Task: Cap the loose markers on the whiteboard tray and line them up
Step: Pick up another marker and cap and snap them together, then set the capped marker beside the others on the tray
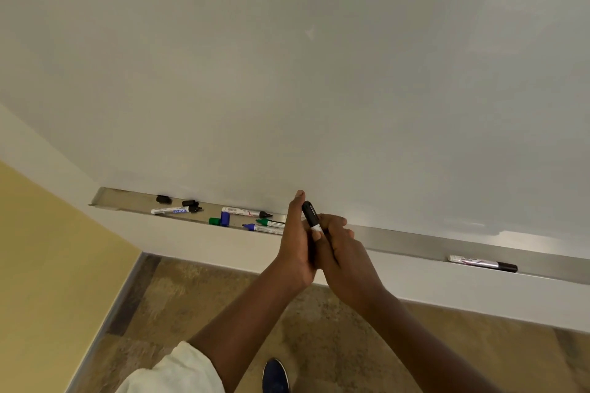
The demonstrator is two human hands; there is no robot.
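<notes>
A white marker with a black cap (310, 214) is gripped by my right hand (343, 249) over the metal tray (399, 238). My left hand (295, 246) closes against its other side, thumb up beside the cap. On the tray's left part lie two uncapped black markers (175, 210) (245, 211), an uncapped green marker (270, 222) and an uncapped blue marker (261, 227). Loose caps lie there too: two black caps (163, 199) (190, 203), a green cap (214, 220) and a blue cap (225, 218). A capped black marker (483, 263) lies far right.
The whiteboard (319, 73) fills the view above the tray. A yellow wall (48, 265) stands at the left. Below are a brown floor (191, 297), my blue shoe (275, 376) and a pale sleeve (178, 373).
</notes>
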